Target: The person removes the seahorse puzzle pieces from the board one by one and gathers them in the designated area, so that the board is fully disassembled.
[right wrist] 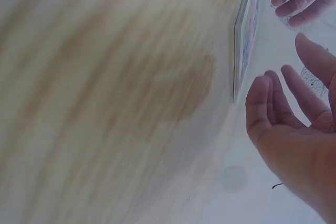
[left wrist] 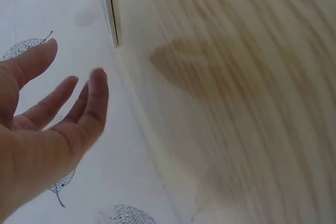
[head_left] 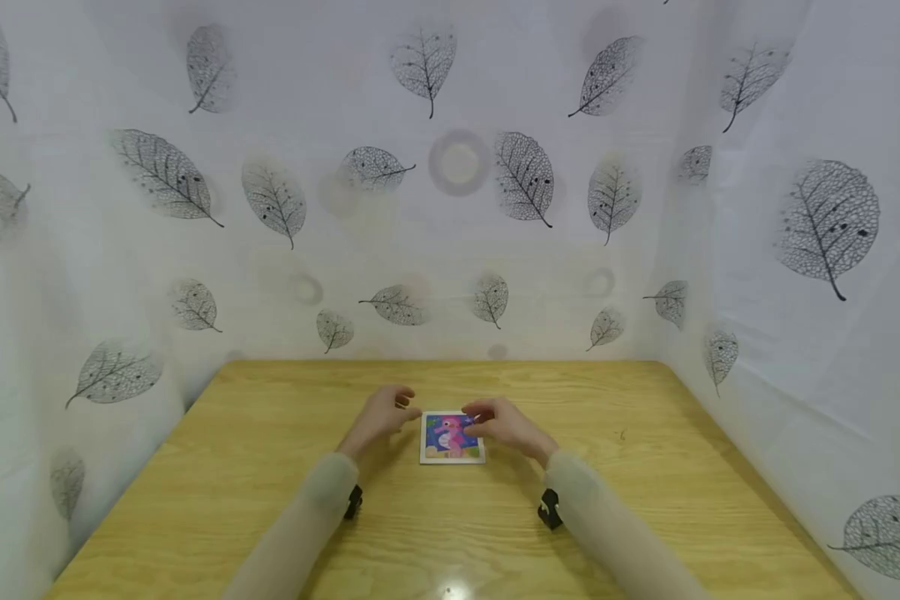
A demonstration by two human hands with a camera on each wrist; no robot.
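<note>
left hand (head_left: 380, 414): it hovers just beside the upper left corner of the seahorse board (head_left: 450, 440), apart from it; the left wrist view shows me fingers softly bent, a wide gap to the thumb, and nothing held.
left edge (head_left: 422, 442): here i would bring thumb and fingertips low, close to the table (head_left: 645, 508), so that they meet the thin side and not the printed face.
seahorse board: it lies flat between the two hands. i judge it light and easy to slide, so equal, gentle pressure from both sides seems best.
white border (head_left: 453, 462): it frames the pink seahorse (head_left: 453, 432). i find no other container; whether this is a shallow tray with loose parts i cannot tell, so i would keep it level.
right hand (head_left: 504, 422): seen from the head, its fingertips overlap the board's upper right part, but the right wrist view shows a gap; fingers relaxed, wide from the thumb, holding nothing.
</note>
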